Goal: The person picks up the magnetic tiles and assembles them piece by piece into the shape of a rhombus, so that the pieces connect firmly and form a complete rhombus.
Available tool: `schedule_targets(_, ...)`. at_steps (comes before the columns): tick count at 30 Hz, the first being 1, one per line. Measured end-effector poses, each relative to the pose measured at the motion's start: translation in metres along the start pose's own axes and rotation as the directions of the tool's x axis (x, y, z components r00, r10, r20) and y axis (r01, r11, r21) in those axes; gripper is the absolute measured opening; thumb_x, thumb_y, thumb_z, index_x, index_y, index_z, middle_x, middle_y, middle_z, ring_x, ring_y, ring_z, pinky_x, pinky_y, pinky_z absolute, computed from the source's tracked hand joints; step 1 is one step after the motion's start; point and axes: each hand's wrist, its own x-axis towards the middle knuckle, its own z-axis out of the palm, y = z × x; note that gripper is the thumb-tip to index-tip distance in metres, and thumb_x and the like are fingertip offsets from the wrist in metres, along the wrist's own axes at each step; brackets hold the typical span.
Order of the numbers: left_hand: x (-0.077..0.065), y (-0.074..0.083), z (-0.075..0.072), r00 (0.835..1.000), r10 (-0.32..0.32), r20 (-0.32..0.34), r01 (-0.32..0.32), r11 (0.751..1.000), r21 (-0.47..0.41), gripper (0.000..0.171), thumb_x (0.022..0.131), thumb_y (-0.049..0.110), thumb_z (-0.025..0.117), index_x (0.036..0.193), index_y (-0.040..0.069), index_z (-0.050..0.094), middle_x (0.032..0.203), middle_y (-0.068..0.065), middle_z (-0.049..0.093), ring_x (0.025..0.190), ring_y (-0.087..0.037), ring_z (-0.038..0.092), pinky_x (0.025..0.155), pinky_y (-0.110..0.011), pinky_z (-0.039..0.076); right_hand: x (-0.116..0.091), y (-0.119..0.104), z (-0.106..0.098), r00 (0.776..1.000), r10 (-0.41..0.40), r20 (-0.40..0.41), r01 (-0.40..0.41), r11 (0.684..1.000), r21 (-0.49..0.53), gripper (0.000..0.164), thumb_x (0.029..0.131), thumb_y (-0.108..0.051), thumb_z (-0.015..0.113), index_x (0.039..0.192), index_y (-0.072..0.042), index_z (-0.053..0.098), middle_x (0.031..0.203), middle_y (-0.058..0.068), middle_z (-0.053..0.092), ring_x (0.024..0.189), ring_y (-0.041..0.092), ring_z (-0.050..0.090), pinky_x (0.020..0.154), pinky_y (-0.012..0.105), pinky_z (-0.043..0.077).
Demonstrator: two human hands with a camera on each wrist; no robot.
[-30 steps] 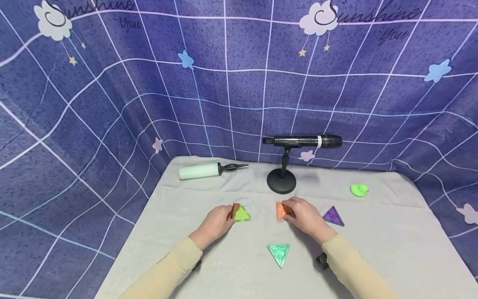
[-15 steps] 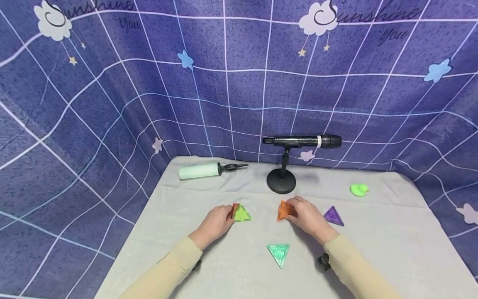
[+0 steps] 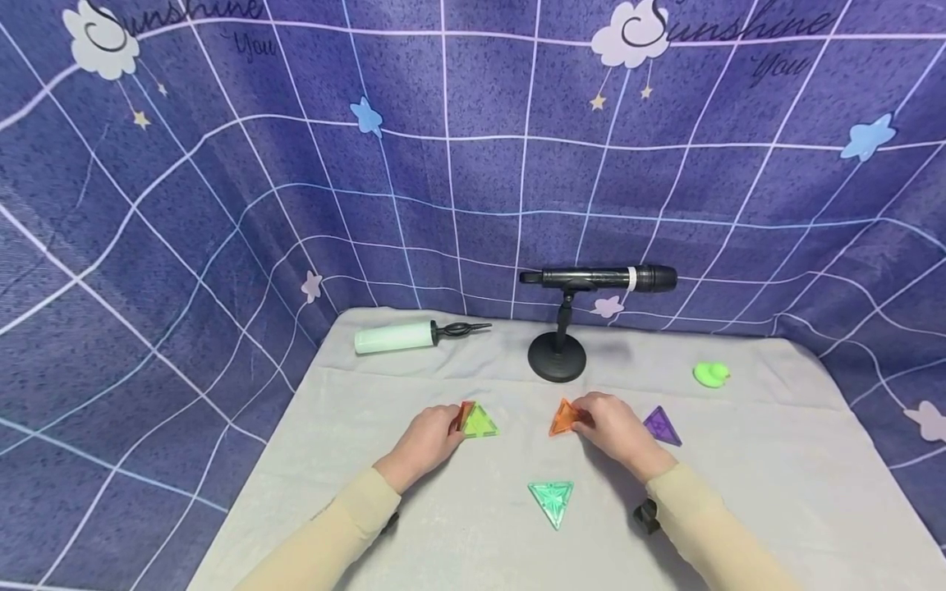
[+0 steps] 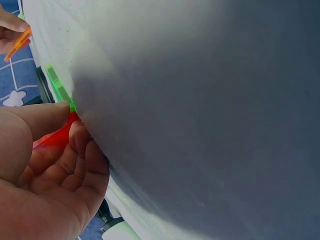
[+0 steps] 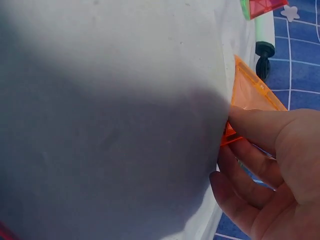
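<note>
My left hand point(image 3: 423, 441) pinches a translucent red triangular tile point(image 4: 57, 137) between thumb and fingers. A lime-green triangular tile point(image 3: 480, 423) meets the red one along an edge, and the thumb tip lies at that join in the left wrist view. Across the table, my right hand point(image 3: 615, 431) grips an orange triangular tile point(image 5: 257, 90) by one corner, thumb on its near face. In the head view this orange tile stands apart from the green one. Behind the right hand lies a purple triangular tile point(image 3: 663, 428). A teal triangular tile point(image 3: 551, 501) lies flat nearer the front.
A black microphone point(image 3: 599, 279) rests on a round-based stand point(image 3: 557, 358) at the back. To its left lies a pale green hand pump point(image 3: 399, 338). A green toy duck point(image 3: 711, 376) sits back right. Patterned purple-blue cloth point(image 3: 473, 180) hangs behind the white-covered table point(image 3: 458, 533).
My right hand has shifted a little to the right, and the orange tile has turned so one point faces up and away. The left hand and its tiles stay put.
</note>
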Motion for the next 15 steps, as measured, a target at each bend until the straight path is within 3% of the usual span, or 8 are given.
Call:
schedule_targets(7, -0.0001, 0.0009, -0.0007, 1.0, -0.004, -0.002, 0.004, 1.0, 0.008, 0.02, 0.092, 0.008, 0.077, 0.084, 0.012, 0.06, 0.069, 0.005, 0.05, 0.062, -0.012, 0.047, 0.059, -0.031, 0.042, 0.0003, -0.0015, -0.0001, 1.0, 0.008, 0.008, -0.008, 1.0, -0.003, 0.02, 0.08, -0.004, 0.088, 0.093, -0.008, 0.074, 0.085, -0.001, 0.067, 0.077, 0.015, 0.06, 0.075, 0.041, 0.054)
schedule_targets(15, 0.0001, 0.0016, -0.0008, 1.0, -0.005, 0.006, 0.005, 1.0, 0.017, 0.019, 0.093, 0.01, 0.077, 0.084, 0.013, 0.06, 0.069, 0.006, 0.051, 0.063, -0.012, 0.047, 0.06, -0.031, 0.043, 0.002, -0.0098, 0.0017, 0.998, 0.042, 0.046, -0.043, 0.998, 0.035, 0.027, 0.082, -0.008, 0.086, 0.075, -0.017, 0.061, 0.068, -0.008, 0.051, 0.063, 0.011, 0.046, 0.06, 0.033, 0.042)
